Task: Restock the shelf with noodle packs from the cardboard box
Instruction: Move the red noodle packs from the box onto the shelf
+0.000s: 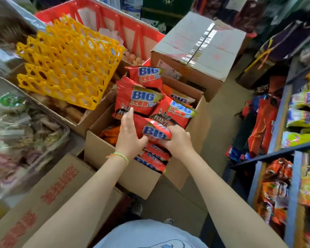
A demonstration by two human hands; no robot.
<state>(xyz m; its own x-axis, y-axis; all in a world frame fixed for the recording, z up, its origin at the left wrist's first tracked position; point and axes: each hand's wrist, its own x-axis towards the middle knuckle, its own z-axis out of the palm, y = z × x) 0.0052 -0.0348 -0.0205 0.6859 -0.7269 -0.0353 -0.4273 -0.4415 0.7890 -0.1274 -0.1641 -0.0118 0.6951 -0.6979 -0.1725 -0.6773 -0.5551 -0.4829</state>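
Over the open cardboard box [132, 174] at centre, both hands are at work among the noodle packs. Count them: four red packs are up above the rim, one at the far end [147, 76], one in the middle [138, 99], one tilted to the right [175, 111], and the nearest pack [156, 131], which sits between the hands. At least three more red packs [154, 156] stand on edge inside the box at its near end, and an orange pack [111, 133] shows deeper on the left. Each red pack is glossy and crinkled, with blue "BIG" lettering on a pale panel, yellow characters beneath and a dark band of food imagery lower down. The left hand [129, 136], a green and pink band at its wrist, spreads its fingers over the middle pack's lower edge while the thumb presses the nearest pack. The right hand [177, 140] is curled tight around that nearest pack's right end, crumpling the wrapper. Two yellow egg trays [66, 59] lie left of the box, a red crate [115, 20] sits behind them, and one taped carton [197, 51] stands far right of centre. On the right edge, a blue-framed shelf [293, 158] carries yellow, green and orange packs on three visible levels.
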